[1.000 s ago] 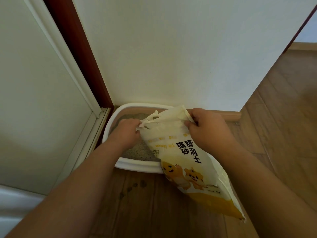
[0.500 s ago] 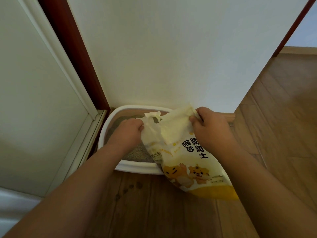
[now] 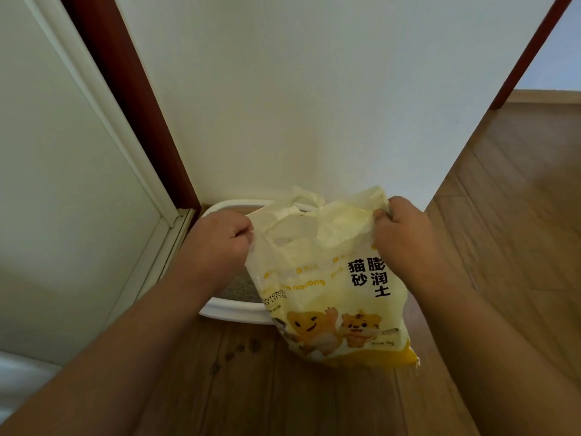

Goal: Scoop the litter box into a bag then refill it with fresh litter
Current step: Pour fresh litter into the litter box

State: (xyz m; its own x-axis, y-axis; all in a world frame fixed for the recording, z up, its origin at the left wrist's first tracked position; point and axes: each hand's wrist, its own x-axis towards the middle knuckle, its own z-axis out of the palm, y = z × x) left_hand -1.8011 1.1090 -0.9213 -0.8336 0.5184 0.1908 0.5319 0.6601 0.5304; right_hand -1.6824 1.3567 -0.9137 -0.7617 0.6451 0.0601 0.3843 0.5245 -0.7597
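Head view: both hands [image 3: 220,243] [image 3: 404,237] gripping litter bag [image 3: 333,278] top over litter box [image 3: 232,309], apparently open; uneven tilt risking floor spill.

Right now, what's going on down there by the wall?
A person is holding a yellow bag of cat litter upright by its top, left hand gripping one corner and right hand the other. The bag hangs in front of a white litter box tucked against the wall on the wooden floor. Grey litter shows in the box. Nothing is pouring yet.
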